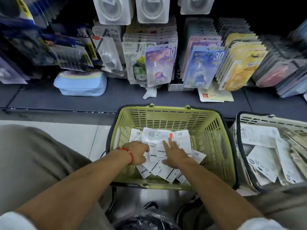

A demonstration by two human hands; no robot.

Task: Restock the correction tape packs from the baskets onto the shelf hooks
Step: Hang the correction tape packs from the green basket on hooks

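A green basket (214, 130) stands on the floor before the shelf, holding several white correction tape packs (156, 138) lying back side up. Both my hands are inside it. My left hand (137, 152), with a red wrist band, has its fingers curled onto the left edge of the pile of packs. My right hand (176, 152) lies flat with fingers spread on top of the packs. Coloured correction tape packs (160, 65) hang in rows on the shelf hooks above the basket.
A white basket (239, 130) with larger printed packs stands at the right, touching the green one. A light blue pouch (79, 85) and fallen packs (216, 95) lie on the dark shelf base. My knees flank the baskets.
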